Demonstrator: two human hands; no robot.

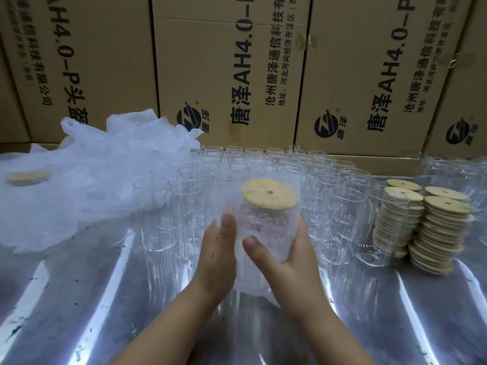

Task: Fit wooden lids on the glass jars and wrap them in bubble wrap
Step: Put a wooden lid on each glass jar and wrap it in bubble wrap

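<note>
Holding a lidded jar [263, 227] over the near-centre table [79, 299], both hands on it. Right hand [287, 262] curls round the jar's right side with the thumb across the front, gripping it through the wrap [253, 283]. Left hand [218, 248] lies flat, straight fingers pressing the wrap on the left side, not clasping. Lid [268, 194] sits on top of the jar. The wrap covers the wall and hangs loose below the hands.

Handling guess: the glass is stiff, fragile and slick under plastic; the wrap is soft and light; the lid may slip off if tipped. Best hold is mid-wall from both sides, never by the lid.

Beyond are empty jars [263, 164] in rows, lid stacks [432, 233] to the right, and a wrap pile [105, 167] to the left with a spare lid [26, 177] inside. Boxes [224, 61] stand far.
</note>
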